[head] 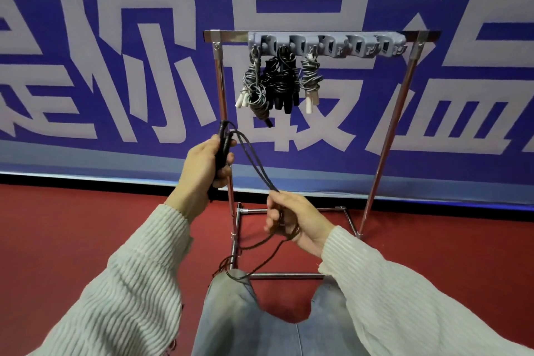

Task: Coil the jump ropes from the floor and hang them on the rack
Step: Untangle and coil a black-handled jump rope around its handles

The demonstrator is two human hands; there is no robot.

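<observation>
- The left hand [206,166] is raised in front of the rack's left post, its fingers curled around the black handles [223,145] of a jump rope, which stand nearly upright in the fist.
- The right hand [291,218] sits lower and nearer the person, over the rack's base; its fingers are bent around several strands of the black cord [254,157], pinching them together.
- The cord runs in doubled strands from the top of the handles down to the right hand, then falls slack below it, looping over the base bar and onto the person's grey trousers [231,315].
- Both arms wear cream ribbed sleeves [130,277].
- The rack [387,136] is a chrome frame standing on the red floor [57,225], with a grey strip of hooks [326,45] along its top bar.
- Toward the left end of that strip hang three coiled bundles: a grey rope with white handles [251,87] at the left, a black rope bundle [281,81] in the middle, touching the grey one, and a second grey rope [310,78] with white handles to the right.
- The hooks toward the right end of the strip carry nothing.
- Behind the rack hangs a blue banner [115,37] with large white characters, its lower edge meeting the floor.
</observation>
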